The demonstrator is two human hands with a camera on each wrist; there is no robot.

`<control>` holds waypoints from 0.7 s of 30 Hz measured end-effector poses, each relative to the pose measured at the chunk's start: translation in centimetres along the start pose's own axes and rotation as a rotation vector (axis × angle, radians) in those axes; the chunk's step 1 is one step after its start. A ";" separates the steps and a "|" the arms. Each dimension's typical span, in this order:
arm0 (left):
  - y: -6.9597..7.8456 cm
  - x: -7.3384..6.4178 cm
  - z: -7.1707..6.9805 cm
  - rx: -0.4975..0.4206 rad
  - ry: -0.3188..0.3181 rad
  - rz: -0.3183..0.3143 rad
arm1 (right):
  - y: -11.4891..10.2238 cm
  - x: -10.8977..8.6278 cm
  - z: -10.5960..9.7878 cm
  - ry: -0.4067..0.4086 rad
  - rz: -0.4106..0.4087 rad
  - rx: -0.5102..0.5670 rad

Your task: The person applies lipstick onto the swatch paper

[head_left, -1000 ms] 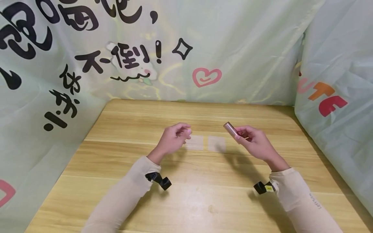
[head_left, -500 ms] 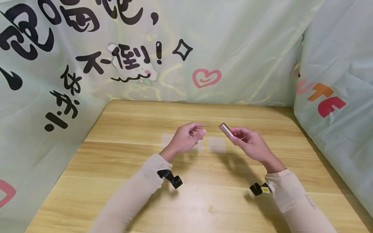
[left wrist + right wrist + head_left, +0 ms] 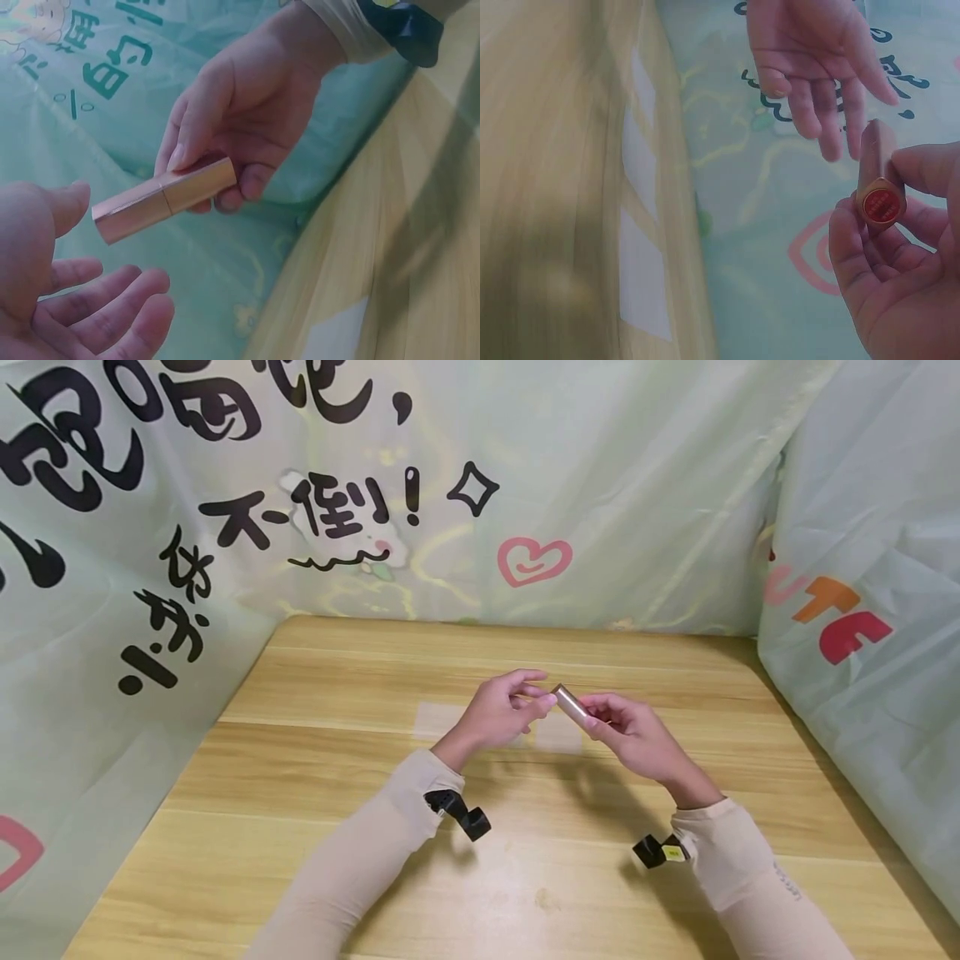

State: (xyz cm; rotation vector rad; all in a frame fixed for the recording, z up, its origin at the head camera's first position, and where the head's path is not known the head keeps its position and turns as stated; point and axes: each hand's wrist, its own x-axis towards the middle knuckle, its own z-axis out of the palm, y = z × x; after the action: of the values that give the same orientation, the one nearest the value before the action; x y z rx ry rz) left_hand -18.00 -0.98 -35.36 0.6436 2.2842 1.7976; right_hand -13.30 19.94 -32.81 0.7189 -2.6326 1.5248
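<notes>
A rose-gold lipstick tube (image 3: 572, 704) is held tilted above the table by my right hand (image 3: 637, 735), its thumb and fingers pinching the lower part. A thin seam between cap and base shows on the lipstick tube (image 3: 165, 199) in the left wrist view. In the right wrist view its end carries a round red label (image 3: 883, 206). My left hand (image 3: 498, 710) is beside the tube's upper end, fingers spread and slightly bent. A small gap separates the left thumb (image 3: 71, 206) from the tube in the left wrist view.
Pale square patches (image 3: 559, 733) lie in a row on the wooden table (image 3: 360, 668) below the hands. A printed cloth (image 3: 637, 527) hangs behind and along both sides of the table. Each wrist wears a small black camera (image 3: 459, 812).
My left hand has moved right, up to the lipstick tube's end. The right hand has shifted slightly left with the tube, and the gap between the hands has nearly closed.
</notes>
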 end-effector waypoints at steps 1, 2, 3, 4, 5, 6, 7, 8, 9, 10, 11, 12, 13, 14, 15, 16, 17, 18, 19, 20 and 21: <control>0.1 0.0 0.1 -0.002 -0.004 -0.002 | 0.0 0.0 0.1 -0.006 0.000 0.005; 0.1 0.1 0.2 -0.003 -0.007 -0.005 | 0.0 0.0 0.1 -0.011 0.002 0.010; 0.2 0.1 0.2 -0.004 -0.010 -0.010 | 0.0 0.1 0.2 -0.016 0.006 0.014; 0.2 0.2 0.3 -0.006 -0.013 -0.014 | 0.0 0.1 0.2 -0.021 0.008 0.019; 0.2 0.2 0.3 -0.004 -0.016 -0.018 | 0.0 0.1 0.3 -0.025 0.010 0.022; 0.2 0.2 0.4 -0.001 -0.018 -0.021 | 0.0 0.1 0.3 -0.030 0.011 0.024; 0.2 0.3 0.4 -0.002 -0.021 -0.022 | 0.0 0.1 0.4 -0.035 0.011 0.027; 0.3 0.3 0.5 -0.001 -0.022 -0.024 | 0.0 0.1 0.4 -0.039 0.008 0.029; 0.3 0.3 0.5 0.000 -0.024 -0.023 | 0.0 0.1 0.4 -0.044 0.006 0.028; 0.3 0.3 0.6 -0.001 -0.027 -0.021 | 0.0 0.1 0.4 -0.048 0.003 0.030; 0.3 0.3 0.7 -0.002 -0.030 -0.019 | 0.0 0.1 0.5 -0.051 0.000 0.029; 0.3 0.3 0.7 -0.002 -0.033 -0.015 | 0.0 0.1 0.5 -0.055 -0.001 0.030; 0.3 0.4 0.8 -0.003 -0.036 -0.013 | -0.1 0.1 0.5 -0.058 -0.005 0.030; 0.3 0.4 0.8 -0.003 -0.038 -0.010 | -0.1 0.1 0.5 -0.059 -0.004 0.029; 0.3 0.4 0.9 -0.005 -0.041 -0.005 | -0.2 0.1 0.6 -0.060 -0.006 0.026; 0.3 0.4 0.9 -0.006 -0.042 -0.004 | -0.2 0.1 0.6 -0.060 -0.008 0.023; 0.3 0.4 0.9 -0.005 -0.044 -0.001 | -0.3 0.1 0.6 -0.060 -0.009 0.019; 0.3 0.4 0.9 -0.006 -0.045 0.002 | -0.4 0.1 0.6 -0.061 -0.012 0.018; 0.3 0.4 1.0 -0.006 -0.046 0.003 | -0.5 0.1 0.6 -0.061 -0.011 0.015; 0.3 0.4 1.0 -0.009 -0.046 0.004 | -0.5 0.1 0.6 -0.061 -0.007 0.014; 0.3 0.4 1.0 -0.010 -0.047 0.006 | -0.6 0.1 0.7 -0.061 -0.005 0.014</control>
State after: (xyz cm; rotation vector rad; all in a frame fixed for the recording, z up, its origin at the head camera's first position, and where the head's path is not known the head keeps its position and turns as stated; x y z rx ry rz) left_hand -17.90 0.15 -35.32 0.6849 2.2439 1.7764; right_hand -12.99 19.13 -32.68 0.7852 -2.6635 1.5455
